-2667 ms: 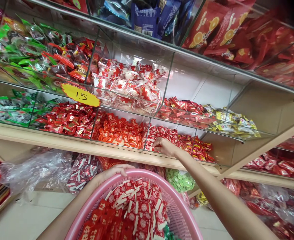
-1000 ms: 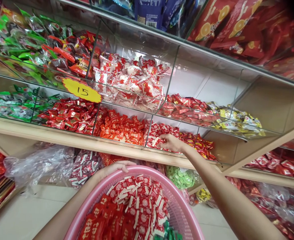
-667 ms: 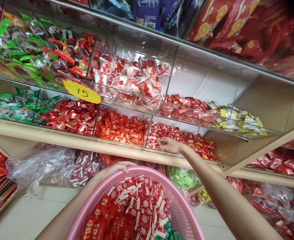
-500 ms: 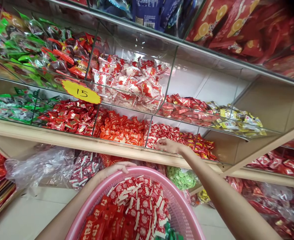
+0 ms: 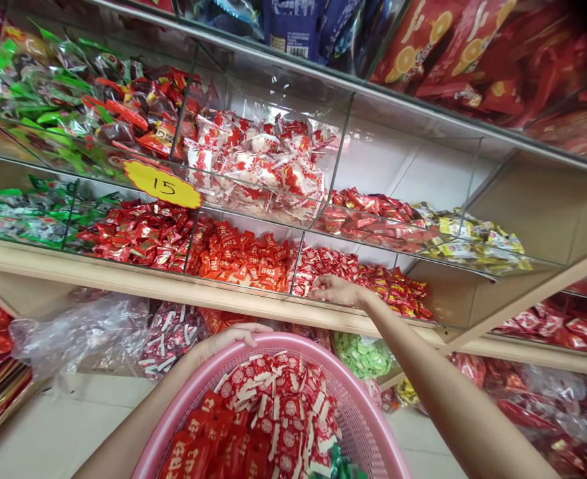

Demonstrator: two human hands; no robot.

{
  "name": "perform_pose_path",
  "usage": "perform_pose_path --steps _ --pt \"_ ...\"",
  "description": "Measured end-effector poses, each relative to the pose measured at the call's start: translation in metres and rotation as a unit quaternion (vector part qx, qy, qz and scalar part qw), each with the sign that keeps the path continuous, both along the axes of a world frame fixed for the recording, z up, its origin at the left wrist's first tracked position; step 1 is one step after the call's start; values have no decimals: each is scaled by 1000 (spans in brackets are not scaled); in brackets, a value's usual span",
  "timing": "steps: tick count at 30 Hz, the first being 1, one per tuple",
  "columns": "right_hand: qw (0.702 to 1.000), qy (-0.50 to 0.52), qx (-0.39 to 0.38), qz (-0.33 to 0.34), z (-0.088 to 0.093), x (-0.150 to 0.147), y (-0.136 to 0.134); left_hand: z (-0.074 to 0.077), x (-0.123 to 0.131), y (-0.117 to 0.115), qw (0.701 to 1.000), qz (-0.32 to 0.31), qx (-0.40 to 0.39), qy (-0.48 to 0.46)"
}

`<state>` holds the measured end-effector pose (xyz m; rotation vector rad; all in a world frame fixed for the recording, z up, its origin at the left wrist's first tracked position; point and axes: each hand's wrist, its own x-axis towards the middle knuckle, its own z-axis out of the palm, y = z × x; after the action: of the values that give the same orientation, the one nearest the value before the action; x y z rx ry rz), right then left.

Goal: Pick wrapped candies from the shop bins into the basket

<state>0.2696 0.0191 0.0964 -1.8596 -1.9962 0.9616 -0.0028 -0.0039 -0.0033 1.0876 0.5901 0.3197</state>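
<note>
My left hand (image 5: 233,336) is closed over the far left rim of a pink plastic basket (image 5: 367,392). Inside lie red-and-white wrapped candies (image 5: 288,416), plain red packets with gold lettering (image 5: 203,439) and a few green wrappers (image 5: 340,464). My right hand (image 5: 337,291) reaches to the front of a low shelf bin, at the small red-and-white candies (image 5: 326,261). Its fingers point left, loosely bent and partly apart, and no candy shows in them. Whether the fingertips touch the candies or the clear front panel is hard to make out.
Clear dividers split the shelves into candy bins, with orange-red packets (image 5: 243,256) left of my right hand. A yellow price tag (image 5: 162,184) reads 15. Below the wooden shelf edge (image 5: 123,283) sit bagged candies, a clear plastic bag (image 5: 84,332) and green candies (image 5: 363,354).
The fingers of my right hand have shifted very slightly to the right at the bin. My left hand and the basket stay practically where they were.
</note>
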Motion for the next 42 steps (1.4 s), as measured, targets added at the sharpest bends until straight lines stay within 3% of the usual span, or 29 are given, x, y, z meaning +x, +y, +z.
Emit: perform_pose_path --steps 11,22,28,31,35,42 --pt "996 87 -15 31 -2 -2 1 2 0 0 1000 -11 13 -4" --pt "995 74 3 61 8 -11 -2 5 0 -1 1000 -6 16 9" --pt "999 31 9 20 11 -14 -5 9 0 -3 1000 -6 11 5" --pt "999 37 4 31 15 -16 -9 10 0 -3 1000 -5 10 10" --pt "993 81 29 79 19 -20 -12 7 1 -2 1000 -1 17 1" --pt "989 109 89 34 15 -19 -16 1 1 0 1000 -1 19 4"
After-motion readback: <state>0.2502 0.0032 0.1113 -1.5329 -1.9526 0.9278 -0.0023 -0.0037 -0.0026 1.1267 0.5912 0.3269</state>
